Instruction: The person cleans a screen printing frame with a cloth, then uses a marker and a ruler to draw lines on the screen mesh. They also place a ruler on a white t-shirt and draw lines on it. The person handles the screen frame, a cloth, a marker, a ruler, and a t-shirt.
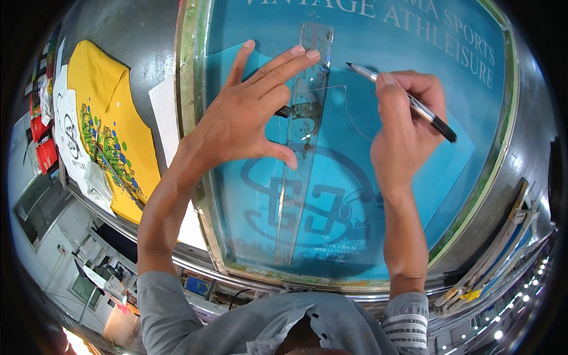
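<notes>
My left hand [251,112] rests spread over a turquoise screen [236,183] and a clear ruler [307,130], several fingertips and the thumb down. A small black cylinder [283,112] shows under its bent index finger; I cannot tell whether it is gripped. My right hand [405,124] grips a silver-and-black pen [426,113], its tip just right of the ruler's upper part. A turquoise cut piece [449,160] shows through the screen, with a thin pale line across it. The screen carries printed lettering and a large dark logo.
A green-taped frame [190,77] borders the screen. Yellow printed fabric [136,148], white printed fabric [80,160] and white sheets [163,106] lie left on a metal table [139,53]. Red items [46,155] sit beyond. Long wooden-edged tools [491,248] stand at the lower right.
</notes>
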`<state>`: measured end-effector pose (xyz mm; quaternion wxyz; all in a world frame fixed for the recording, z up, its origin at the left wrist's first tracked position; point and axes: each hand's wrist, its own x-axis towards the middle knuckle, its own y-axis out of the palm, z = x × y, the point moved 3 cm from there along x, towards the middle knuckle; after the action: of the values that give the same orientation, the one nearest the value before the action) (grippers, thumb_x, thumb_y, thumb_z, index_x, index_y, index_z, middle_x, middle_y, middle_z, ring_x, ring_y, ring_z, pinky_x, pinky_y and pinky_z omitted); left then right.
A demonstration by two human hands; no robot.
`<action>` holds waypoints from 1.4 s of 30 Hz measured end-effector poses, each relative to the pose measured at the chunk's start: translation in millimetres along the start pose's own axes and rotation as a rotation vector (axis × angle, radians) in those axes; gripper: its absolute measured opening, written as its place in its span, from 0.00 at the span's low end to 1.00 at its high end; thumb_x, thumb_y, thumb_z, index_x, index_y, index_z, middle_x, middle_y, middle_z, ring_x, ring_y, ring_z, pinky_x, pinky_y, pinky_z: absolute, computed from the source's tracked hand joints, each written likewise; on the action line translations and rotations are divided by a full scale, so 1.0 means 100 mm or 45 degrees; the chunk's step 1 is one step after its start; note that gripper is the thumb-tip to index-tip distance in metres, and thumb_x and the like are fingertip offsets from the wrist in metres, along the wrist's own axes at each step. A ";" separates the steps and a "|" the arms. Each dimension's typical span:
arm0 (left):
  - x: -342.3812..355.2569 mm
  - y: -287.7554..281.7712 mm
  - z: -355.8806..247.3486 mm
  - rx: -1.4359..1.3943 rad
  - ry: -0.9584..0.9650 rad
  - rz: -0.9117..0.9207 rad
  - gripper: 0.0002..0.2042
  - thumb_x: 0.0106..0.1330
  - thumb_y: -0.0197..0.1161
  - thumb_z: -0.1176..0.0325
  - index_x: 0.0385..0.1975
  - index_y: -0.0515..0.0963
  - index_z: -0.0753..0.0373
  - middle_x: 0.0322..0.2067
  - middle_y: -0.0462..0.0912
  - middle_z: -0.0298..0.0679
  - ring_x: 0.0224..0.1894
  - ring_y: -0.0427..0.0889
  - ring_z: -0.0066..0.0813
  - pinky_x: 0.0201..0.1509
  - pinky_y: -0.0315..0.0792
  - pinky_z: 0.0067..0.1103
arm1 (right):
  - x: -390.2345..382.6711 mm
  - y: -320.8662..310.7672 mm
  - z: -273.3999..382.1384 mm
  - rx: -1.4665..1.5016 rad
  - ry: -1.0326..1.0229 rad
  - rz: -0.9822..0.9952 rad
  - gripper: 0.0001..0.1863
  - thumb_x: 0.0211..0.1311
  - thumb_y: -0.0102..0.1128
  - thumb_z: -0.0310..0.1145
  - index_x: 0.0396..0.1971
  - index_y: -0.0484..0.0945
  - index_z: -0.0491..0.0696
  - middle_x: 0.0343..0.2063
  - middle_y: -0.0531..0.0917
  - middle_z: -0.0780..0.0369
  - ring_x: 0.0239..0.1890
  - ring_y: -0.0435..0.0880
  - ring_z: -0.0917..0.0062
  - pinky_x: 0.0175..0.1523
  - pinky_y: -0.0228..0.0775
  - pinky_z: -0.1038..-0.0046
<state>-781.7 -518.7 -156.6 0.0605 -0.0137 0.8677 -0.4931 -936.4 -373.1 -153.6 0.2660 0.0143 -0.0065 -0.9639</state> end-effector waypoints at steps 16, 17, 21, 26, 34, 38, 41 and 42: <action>0.00 0.00 0.01 -0.029 0.005 0.008 0.35 0.33 0.72 0.34 0.24 0.64 0.59 0.74 0.62 0.44 0.79 0.52 0.44 0.78 0.36 0.56 | 0.04 0.14 -0.24 -0.177 -0.126 0.057 0.06 0.60 0.65 0.21 0.26 0.76 0.41 0.20 0.77 0.67 0.23 0.71 0.90 0.26 0.62 0.82; 0.00 0.00 0.01 -0.029 0.005 0.010 0.35 0.33 0.72 0.34 0.24 0.64 0.59 0.74 0.62 0.43 0.79 0.52 0.43 0.78 0.36 0.56 | 0.04 0.15 -0.24 -0.180 -0.130 0.053 0.06 0.60 0.65 0.21 0.26 0.76 0.41 0.20 0.77 0.68 0.23 0.71 0.90 0.26 0.62 0.82; 0.00 -0.01 0.00 -0.034 0.005 0.009 0.35 0.32 0.73 0.35 0.25 0.65 0.59 0.74 0.62 0.43 0.79 0.52 0.43 0.78 0.36 0.56 | 0.05 0.17 -0.24 -0.201 -0.182 0.050 0.07 0.59 0.66 0.21 0.25 0.76 0.41 0.19 0.77 0.68 0.23 0.70 0.90 0.26 0.62 0.81; -0.01 -0.01 0.01 -0.039 0.005 0.006 0.35 0.32 0.73 0.36 0.25 0.65 0.59 0.74 0.62 0.43 0.79 0.52 0.43 0.78 0.36 0.56 | 0.03 0.14 -0.25 -0.201 -0.208 0.113 0.07 0.58 0.65 0.20 0.24 0.75 0.41 0.19 0.77 0.67 0.22 0.69 0.89 0.26 0.61 0.81; -0.01 -0.02 0.00 -0.039 0.016 0.002 0.35 0.32 0.74 0.36 0.25 0.64 0.60 0.74 0.62 0.43 0.79 0.52 0.44 0.78 0.35 0.57 | 0.01 0.12 -0.25 -0.070 -0.199 0.028 0.06 0.57 0.64 0.20 0.24 0.76 0.41 0.21 0.79 0.65 0.23 0.71 0.87 0.28 0.63 0.82; -0.09 -0.07 -0.06 0.028 -0.028 -0.027 0.36 0.34 0.75 0.36 0.25 0.65 0.62 0.73 0.64 0.46 0.78 0.53 0.49 0.78 0.39 0.55 | 0.01 -0.12 -0.08 0.105 0.033 -0.123 0.02 0.61 0.62 0.21 0.31 0.78 0.40 0.25 0.81 0.62 0.25 0.75 0.84 0.30 0.67 0.80; -0.34 -0.05 -0.18 -0.017 -0.187 -0.316 0.33 0.41 0.79 0.43 0.28 0.67 0.64 0.67 0.69 0.51 0.72 0.61 0.56 0.74 0.49 0.52 | -0.08 -0.45 0.13 0.081 -0.027 -0.167 0.07 0.65 0.59 0.21 0.42 0.77 0.37 0.28 0.81 0.59 0.26 0.77 0.81 0.30 0.69 0.79; -0.46 -0.01 -0.26 -0.051 -0.264 -0.456 0.31 0.44 0.81 0.47 0.29 0.68 0.64 0.65 0.70 0.54 0.70 0.64 0.59 0.72 0.54 0.51 | -0.11 -0.58 0.14 0.044 -0.022 -0.127 0.07 0.66 0.59 0.22 0.42 0.78 0.37 0.29 0.82 0.59 0.27 0.78 0.81 0.30 0.69 0.79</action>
<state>-739.5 -493.0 -138.1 0.0604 -0.2196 0.8503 -0.4745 -956.9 -317.2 -140.2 0.2174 0.0107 -0.0247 -0.9757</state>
